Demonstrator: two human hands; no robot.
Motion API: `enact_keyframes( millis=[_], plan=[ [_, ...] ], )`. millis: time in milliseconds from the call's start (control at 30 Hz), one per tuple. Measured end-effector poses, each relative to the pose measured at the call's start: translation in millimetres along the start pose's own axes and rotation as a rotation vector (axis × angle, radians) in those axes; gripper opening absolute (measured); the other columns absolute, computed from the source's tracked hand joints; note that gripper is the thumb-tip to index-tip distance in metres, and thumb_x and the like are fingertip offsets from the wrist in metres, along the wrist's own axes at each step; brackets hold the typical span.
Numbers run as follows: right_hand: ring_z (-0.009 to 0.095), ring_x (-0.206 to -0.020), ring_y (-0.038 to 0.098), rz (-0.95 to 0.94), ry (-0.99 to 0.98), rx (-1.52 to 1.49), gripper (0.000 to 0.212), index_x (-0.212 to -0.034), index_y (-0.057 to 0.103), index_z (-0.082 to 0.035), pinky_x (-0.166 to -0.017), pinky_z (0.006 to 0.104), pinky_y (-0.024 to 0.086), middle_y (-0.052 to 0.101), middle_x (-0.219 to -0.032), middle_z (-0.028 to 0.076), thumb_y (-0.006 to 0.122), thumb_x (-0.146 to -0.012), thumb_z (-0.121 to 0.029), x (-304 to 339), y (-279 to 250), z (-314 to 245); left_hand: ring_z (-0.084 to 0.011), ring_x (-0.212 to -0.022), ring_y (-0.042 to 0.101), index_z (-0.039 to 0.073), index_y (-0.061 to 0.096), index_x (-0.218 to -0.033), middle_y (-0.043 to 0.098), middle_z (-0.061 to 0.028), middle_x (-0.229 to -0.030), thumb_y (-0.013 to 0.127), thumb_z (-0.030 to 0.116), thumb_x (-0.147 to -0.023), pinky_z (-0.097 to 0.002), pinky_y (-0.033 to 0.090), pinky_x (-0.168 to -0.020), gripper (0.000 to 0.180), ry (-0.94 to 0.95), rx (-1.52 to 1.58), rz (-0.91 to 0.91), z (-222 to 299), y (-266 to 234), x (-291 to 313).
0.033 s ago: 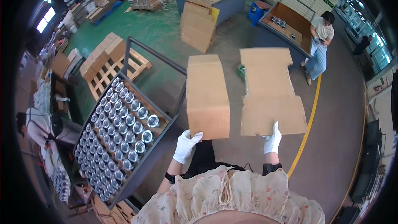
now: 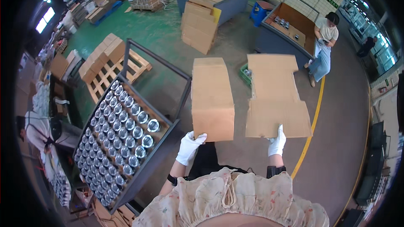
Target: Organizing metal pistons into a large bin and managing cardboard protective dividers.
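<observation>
A narrow, creased brown cardboard sheet [image 2: 212, 86] is gripped at its lower left corner by the white-gloved left hand [image 2: 190, 148]. A wider, notched brown cardboard sheet [image 2: 275, 115] is pinched at its lower edge by the white-gloved right hand [image 2: 276, 143], thumb pointed upward. Both forearms are stretched forward; the sheets are held side by side, apart.
</observation>
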State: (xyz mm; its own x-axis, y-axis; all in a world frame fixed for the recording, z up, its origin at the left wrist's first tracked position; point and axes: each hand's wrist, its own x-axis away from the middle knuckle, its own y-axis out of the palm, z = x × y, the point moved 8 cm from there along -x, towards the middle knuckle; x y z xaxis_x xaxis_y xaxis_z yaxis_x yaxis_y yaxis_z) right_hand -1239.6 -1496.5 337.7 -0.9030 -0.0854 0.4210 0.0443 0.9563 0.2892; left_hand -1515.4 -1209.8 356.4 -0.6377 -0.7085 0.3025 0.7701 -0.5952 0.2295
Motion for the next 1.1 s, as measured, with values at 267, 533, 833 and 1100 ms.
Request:
enact_keyframes(
  millis=[267,533,833,1100],
  plan=[
    [0.016,-0.092,0.059,0.159,-0.028,-0.127,0.039,-0.123,0.053,-0.013,-0.064,0.0292,0.044,0.060,-0.111,0.002,0.056,-0.094,-0.039,-127,43,-32,-0.0050,-0.065,0.054,0.001,0.068,-0.094,0.064,0.0008,-0.079,0.074,0.021,-0.084,-0.0215,0.044,-0.059,0.023,-0.206,-0.139,-0.132,56,57,-194],
    [0.016,-0.094,0.058,0.238,-0.099,-0.168,0.043,-0.125,0.052,-0.013,-0.067,0.0284,0.044,0.059,-0.111,0.002,0.060,-0.092,-0.040,-211,149,-87,-0.0072,-0.055,0.053,0.004,0.065,-0.089,0.060,0.0007,-0.067,0.073,0.024,-0.085,-0.0221,0.041,-0.053,0.021,-0.281,-0.210,-0.092,89,117,-362],
    [0.009,-0.077,0.058,0.079,-0.139,-0.107,0.036,-0.119,0.056,-0.010,-0.058,0.0245,0.044,0.062,-0.098,0.000,0.057,-0.095,-0.036,-439,282,-148,-0.0070,-0.057,0.054,0.004,0.066,-0.089,0.061,0.0009,-0.070,0.074,0.021,-0.085,-0.0233,0.044,-0.056,0.019,-0.159,-0.041,0.002,144,194,-577],
    [0.016,-0.091,0.065,-0.172,0.027,-0.107,0.040,-0.124,0.053,-0.008,-0.065,0.0281,0.054,0.063,-0.111,0.006,0.058,-0.094,-0.034,-653,432,-178,-0.0061,-0.068,0.058,0.002,0.067,-0.098,0.068,-0.0017,-0.086,0.074,0.017,-0.084,-0.0221,0.048,-0.062,0.022,-0.029,-0.029,0.112,213,221,-726]
  ],
)
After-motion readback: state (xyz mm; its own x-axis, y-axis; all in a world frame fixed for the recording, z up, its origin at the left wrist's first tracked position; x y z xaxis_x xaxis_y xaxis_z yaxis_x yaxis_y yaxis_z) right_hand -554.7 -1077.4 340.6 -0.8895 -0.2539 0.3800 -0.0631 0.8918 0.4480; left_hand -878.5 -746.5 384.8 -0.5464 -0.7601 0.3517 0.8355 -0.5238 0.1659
